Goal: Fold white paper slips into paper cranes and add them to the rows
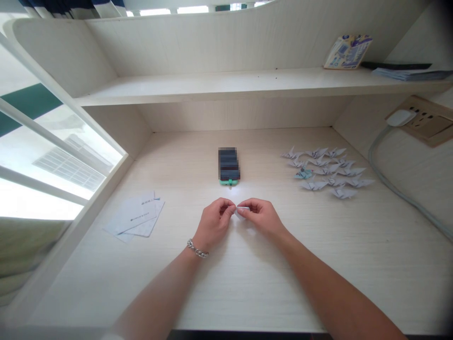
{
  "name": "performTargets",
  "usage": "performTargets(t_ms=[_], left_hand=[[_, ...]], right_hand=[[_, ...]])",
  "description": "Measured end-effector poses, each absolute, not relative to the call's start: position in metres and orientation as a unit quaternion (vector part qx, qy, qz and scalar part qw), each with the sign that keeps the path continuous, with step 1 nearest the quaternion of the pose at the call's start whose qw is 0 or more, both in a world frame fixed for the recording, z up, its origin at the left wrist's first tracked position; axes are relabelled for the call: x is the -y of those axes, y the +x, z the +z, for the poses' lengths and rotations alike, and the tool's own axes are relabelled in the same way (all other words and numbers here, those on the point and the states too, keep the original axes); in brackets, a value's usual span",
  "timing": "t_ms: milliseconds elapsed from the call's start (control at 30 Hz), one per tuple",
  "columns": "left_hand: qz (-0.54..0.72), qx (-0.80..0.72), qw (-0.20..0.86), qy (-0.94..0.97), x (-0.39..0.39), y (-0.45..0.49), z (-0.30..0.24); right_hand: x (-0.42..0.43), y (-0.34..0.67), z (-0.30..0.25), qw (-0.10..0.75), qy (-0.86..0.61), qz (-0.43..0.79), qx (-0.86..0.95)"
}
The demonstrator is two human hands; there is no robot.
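a chunky silver chain bracelet (197,248) sits just behind the left hand (213,224); the left forearm (159,288) and right forearm (329,288) are bare.

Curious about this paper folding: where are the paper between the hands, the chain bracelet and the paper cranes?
Paper between the hands (241,213): head view, on its exposed white middle.
Chain bracelet (197,248): head view, on its metal links.
Paper cranes (319,162): head view, on one crane's wing.

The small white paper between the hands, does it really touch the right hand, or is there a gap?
Touching: the head view shows the fingertips of the right hand pressed on the small white paper, with no gap.
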State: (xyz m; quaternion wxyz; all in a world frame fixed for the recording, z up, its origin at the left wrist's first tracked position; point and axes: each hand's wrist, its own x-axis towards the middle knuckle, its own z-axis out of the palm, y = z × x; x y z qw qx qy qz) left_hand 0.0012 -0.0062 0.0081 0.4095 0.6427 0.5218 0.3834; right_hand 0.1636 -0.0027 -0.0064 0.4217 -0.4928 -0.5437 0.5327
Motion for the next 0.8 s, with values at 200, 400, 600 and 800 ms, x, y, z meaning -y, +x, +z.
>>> performTargets(t_ms=[200, 400, 600, 800], left_hand=[[0.444, -0.494, 0.486, 0.568, 0.0041, 0.0014, 0.007], [0.45, -0.489, 0.525, 0.531, 0.0024, -0.0028, 0.0092], [0.427, -0.47, 0.578, 0.513, -0.0006, -0.007, 0.0093], [0.432, -0.48, 0.55, 0.531, -0.0009, -0.0044, 0.0103]], right_hand=[[0.0048, 0.1618, -0.0039, 0.419, -0.506, 0.516, 0.55], [0.0051, 0.1608, -0.0017, 0.414, -0.495, 0.528, 0.552], [0.0058, 0.1599, -0.0007, 0.398, -0.488, 0.557, 0.542], [0.0044, 0.1599, -0.007, 0.418, -0.497, 0.558, 0.516]])
